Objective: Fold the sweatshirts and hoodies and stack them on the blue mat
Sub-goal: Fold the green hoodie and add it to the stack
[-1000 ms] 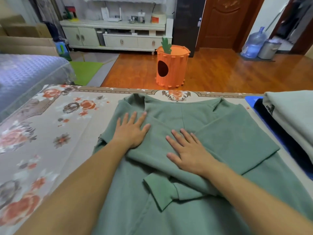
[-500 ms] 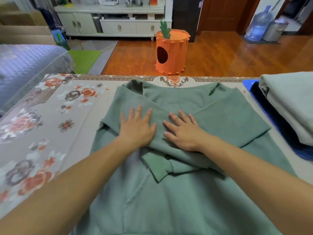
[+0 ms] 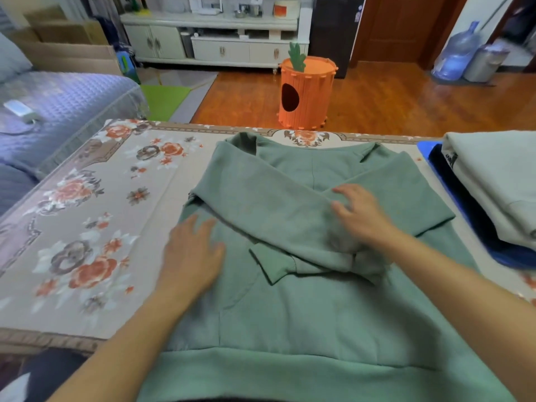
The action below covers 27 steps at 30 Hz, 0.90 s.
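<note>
- A table with a floral tablecloth point(image 3: 95, 216) fills the near view; wooden floor lies beyond its far edge.
- A green hoodie point(image 3: 290, 309) lies flat on the tablecloth, hem toward the person, both sleeves folded across the chest so they cross; one ribbed cuff point(image 3: 274, 264) points down-left below the crossing.
- A bluish quilted sofa point(image 3: 58, 111) stands off the table's left side, with a small white object on it.
- At the table's right edge, a stack of folded garments rests on the blue mat point(image 3: 425, 149): a pale grey-green sweatshirt point(image 3: 499, 181) on top of a dark navy one point(image 3: 464, 198).
- A white low cabinet point(image 3: 214, 39) stands against the far wall.
- An orange carrot-shaped bin point(image 3: 307, 91) stands on the floor beyond the table.
- A blue water jug point(image 3: 456, 53) sits by the doorway at far right.
- The left hand point(image 3: 193, 256) lies flat, fingers spread, on the hoodie's left side, below the folded sleeve.
- The right hand point(image 3: 361, 216), motion-blurred, is on the crossed sleeves with fingers loosely bent; whether it pinches the cloth cannot be told.
</note>
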Available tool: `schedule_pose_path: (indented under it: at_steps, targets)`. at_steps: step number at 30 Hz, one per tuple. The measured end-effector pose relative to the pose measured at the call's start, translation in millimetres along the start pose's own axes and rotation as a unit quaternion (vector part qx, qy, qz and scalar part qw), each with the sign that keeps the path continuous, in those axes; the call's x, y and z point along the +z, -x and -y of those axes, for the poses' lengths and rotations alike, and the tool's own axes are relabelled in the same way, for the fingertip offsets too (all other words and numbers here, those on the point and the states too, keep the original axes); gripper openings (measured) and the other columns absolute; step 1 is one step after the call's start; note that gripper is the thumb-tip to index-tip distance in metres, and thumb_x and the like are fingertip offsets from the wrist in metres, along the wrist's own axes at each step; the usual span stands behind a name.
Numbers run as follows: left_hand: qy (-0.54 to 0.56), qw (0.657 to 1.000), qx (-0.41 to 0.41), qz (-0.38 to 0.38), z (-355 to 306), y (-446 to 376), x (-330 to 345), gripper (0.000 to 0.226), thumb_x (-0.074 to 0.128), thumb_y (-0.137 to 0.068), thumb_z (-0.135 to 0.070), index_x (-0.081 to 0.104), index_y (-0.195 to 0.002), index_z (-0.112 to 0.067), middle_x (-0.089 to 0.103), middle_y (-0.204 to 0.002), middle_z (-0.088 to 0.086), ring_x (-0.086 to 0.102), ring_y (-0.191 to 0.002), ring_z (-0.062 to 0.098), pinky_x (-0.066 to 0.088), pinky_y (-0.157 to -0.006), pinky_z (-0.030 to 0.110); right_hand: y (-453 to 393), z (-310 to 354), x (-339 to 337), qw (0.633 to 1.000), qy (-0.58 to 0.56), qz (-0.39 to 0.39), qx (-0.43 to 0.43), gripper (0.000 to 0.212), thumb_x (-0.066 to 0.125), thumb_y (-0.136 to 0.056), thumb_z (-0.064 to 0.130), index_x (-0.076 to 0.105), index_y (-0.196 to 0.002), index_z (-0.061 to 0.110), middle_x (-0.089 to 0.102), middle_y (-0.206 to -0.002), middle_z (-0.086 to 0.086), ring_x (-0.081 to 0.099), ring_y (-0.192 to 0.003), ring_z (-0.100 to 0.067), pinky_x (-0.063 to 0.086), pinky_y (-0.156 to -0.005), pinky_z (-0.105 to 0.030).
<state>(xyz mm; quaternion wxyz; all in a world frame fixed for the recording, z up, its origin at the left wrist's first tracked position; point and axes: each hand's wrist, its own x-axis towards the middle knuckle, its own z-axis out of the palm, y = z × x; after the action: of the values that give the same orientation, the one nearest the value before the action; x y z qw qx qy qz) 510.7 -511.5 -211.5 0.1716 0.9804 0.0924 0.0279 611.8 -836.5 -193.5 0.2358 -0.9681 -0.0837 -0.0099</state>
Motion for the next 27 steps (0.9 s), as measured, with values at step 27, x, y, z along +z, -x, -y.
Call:
schedule_pose_path:
  at_steps: [27]
  targets:
    - [-0.220, 0.957, -0.176, -0.068, 189.9, -86.4, -29.3, 0.037, 0.041, -0.088, -0.004, 0.048, -0.122, -0.015, 0.050, -0.108, 0.021, 0.048, -0.099, 0.039, 0.038, -0.083, 0.049, -235.9, 95.4, 80.7, 0.988, 0.110, 0.105, 0.014, 0.068, 0.051, -0.095, 0.056, 0.041, -0.143, 0.008, 0.047, -0.146, -0.020, 0.046, -0.129, -0.039, 0.037, -0.107, -0.046]
